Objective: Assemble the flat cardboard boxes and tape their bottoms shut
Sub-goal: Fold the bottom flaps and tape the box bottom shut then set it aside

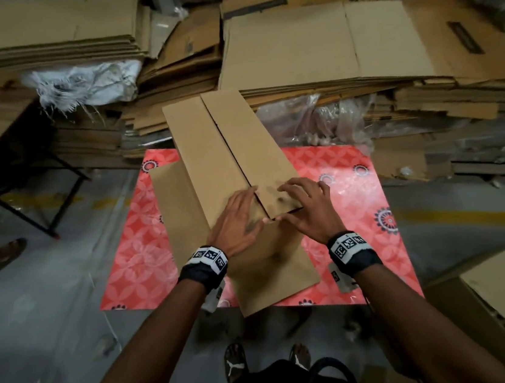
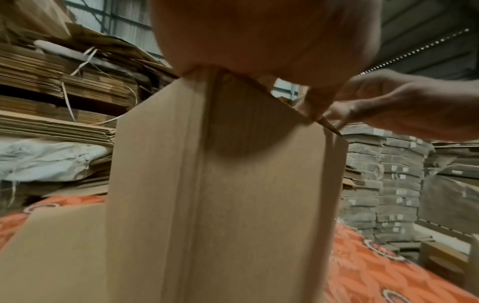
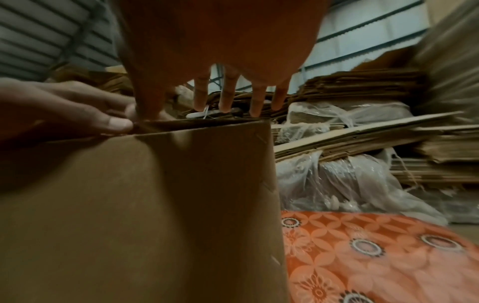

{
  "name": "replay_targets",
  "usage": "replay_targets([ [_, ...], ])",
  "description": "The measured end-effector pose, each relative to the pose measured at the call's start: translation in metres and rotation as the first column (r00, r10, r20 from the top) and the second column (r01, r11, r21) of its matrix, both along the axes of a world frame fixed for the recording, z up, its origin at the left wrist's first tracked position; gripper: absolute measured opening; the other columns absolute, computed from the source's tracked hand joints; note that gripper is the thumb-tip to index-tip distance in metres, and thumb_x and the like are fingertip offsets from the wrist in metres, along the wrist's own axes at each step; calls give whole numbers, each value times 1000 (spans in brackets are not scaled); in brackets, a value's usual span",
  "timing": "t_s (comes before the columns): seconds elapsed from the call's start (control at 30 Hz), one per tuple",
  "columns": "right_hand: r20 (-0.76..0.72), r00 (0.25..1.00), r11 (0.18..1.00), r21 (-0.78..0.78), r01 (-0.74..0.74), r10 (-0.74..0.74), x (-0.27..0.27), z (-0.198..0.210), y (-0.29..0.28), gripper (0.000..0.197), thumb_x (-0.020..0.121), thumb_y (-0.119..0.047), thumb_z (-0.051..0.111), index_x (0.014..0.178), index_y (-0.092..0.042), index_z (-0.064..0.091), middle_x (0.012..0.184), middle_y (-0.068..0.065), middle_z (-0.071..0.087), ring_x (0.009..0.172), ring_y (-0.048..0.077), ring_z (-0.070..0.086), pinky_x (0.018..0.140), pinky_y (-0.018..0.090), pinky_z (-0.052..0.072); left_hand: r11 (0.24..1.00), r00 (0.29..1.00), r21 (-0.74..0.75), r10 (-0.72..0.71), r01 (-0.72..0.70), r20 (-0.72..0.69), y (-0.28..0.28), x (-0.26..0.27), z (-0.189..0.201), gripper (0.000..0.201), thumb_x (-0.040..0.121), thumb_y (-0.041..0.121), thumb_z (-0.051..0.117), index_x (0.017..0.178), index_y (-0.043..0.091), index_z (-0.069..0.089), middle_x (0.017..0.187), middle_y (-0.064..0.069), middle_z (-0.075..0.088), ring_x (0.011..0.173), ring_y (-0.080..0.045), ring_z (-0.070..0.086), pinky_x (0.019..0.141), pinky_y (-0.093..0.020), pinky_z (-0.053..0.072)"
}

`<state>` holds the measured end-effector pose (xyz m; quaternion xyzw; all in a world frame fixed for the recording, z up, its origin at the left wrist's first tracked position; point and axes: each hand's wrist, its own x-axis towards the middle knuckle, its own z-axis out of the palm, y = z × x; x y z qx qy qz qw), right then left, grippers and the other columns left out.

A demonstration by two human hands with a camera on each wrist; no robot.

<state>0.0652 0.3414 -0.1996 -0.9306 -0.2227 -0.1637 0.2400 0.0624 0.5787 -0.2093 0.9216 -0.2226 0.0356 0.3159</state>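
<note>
Here, both hands press the box flaps down

The cardboard box (image 1: pixel 228 162) stands on the red patterned surface (image 1: pixel 356 220), its two top flaps folded shut, a seam between them. The left hand (image 1: pixel 236 222) lies flat on the left flap, grip relaxed, fingers straight. The right hand (image 1: pixel 310 206) presses spread fingers on the right flap, holding nothing

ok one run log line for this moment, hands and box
stage: closing flaps | left hand: flat on left flap | right hand: fingers on right flap | box: untaped, on red mat
</note>
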Motion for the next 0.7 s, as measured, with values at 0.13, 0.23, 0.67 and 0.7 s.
replay_targets([
  [0.13,259,961,983,173,58,-102,0,8,-4,37,91,-15,64,128,-14,59,127,11,59,119,30,55,96,58,41,1000,1000,10,-4,4,16,1,2,-6,82,94,40,61,160,12,22,159,-12,36,146,-27,31,124,-37,25],
  [0.23,381,829,898,327,293,-409,1,17,-11,44,86,2,58,128,-11,54,128,13,54,119,33,48,99,54,42,999,998,36,-10,8,56,-4,6,-5,76,93,39,63,156,12,30,153,-12,42,141,-28,36,122,-37,27],
  [0.67,-309,744,802,-131,583,-592,4,-25,-14,83,86,-81,36,146,-24,43,154,-2,43,132,41,32,108,60,22,983,992,183,-56,34,115,-19,14,-16,57,96,47,49,147,21,46,155,-10,40,147,-29,32,124,-46,24],
  [0.7,-352,742,806,-64,589,-570,3,-26,-14,81,86,-80,39,145,-25,44,151,1,46,130,40,34,107,57,25,982,993,187,-58,38,106,-19,14,-16,57,97,46,48,147,21,46,157,-10,39,148,-29,30,125,-46,22],
])
